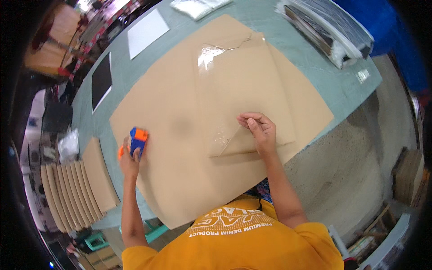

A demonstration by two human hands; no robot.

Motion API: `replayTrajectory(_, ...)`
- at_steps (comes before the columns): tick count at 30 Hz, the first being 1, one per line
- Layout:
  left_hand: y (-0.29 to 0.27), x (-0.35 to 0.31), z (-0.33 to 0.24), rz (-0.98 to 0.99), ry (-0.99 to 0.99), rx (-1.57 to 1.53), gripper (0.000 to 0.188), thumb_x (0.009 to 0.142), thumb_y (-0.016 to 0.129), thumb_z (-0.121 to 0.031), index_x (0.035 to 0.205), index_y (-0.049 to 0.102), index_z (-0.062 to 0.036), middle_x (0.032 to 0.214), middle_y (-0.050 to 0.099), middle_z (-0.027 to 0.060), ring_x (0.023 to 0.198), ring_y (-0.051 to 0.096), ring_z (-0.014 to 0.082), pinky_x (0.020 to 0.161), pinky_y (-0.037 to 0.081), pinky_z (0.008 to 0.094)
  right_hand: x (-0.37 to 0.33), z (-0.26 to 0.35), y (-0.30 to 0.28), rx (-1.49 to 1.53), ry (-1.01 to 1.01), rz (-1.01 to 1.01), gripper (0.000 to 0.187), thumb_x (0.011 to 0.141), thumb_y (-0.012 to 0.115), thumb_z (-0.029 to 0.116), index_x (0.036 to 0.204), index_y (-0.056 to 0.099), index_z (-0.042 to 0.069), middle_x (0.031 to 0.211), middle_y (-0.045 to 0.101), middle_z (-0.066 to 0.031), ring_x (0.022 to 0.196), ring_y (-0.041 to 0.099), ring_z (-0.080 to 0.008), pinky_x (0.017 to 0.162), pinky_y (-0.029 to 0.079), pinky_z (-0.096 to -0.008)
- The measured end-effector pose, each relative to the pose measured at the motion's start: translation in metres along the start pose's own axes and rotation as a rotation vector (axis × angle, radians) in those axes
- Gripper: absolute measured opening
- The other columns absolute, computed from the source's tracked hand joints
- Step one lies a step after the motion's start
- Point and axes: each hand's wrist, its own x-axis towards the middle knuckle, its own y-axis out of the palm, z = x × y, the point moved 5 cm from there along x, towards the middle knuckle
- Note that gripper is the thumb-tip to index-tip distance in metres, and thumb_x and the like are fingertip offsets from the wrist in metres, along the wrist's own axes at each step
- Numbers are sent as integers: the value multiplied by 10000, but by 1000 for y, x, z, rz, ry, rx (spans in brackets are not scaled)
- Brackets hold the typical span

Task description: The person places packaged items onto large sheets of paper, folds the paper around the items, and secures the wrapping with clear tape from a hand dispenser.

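My left hand (130, 158) is closed around a blue and orange tape dispenser (139, 141), held over the left part of a large brown paper sheet (166, 103). A flat brown package (256, 85) lies on the sheet, right of the middle. Shiny clear tape (209, 85) runs along the package's left side and across its far end. Over the package's near edge, the fingers of my right hand (259, 128) are pinched together. A loose, see-through flap of tape (231, 143) stretches from the near left corner up to these fingers.
The sheet lies on a green table (355, 96). Around it are a white sheet (147, 33), a black panel (101, 81), a clear plastic packet (198, 6) and plastic-wrapped frames (328, 31). Folded brown cardboard pieces (72, 193) stand in a row at the left edge.
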Motion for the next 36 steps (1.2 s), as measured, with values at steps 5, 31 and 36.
replayTrajectory(5, -16, 52, -247, 478, 584, -489, 268, 841, 566, -118, 1103, 618, -96, 842, 639, 101, 632, 567, 128, 629, 462, 288, 4, 1, -7, 378, 34, 12, 308, 931, 443, 220, 1062, 540, -42, 994, 595, -119, 990, 568, -201, 863, 475, -337)
replayTrajectory(31, 50, 38, -310, 983, 683, -175, 467, 740, 680, -360, 1132, 603, -117, 988, 643, 138, 797, 640, 258, 777, 500, 336, -23, 68, -66, -1267, -3, -499, 568, 685, 743, 293, 1085, 489, -20, 1039, 522, -160, 894, 521, -267, 782, 437, -401)
replayTrajectory(36, 43, 37, -316, 976, 692, -97, 473, 741, 672, -373, 1138, 600, -126, 1008, 634, 152, 793, 642, 285, 779, 500, 344, -29, 82, -67, -1754, -133, -554, 1151, 544, 784, 471, 1376, 165, -27, 1407, 235, -220, 1327, 178, -341, 1062, 185, -472)
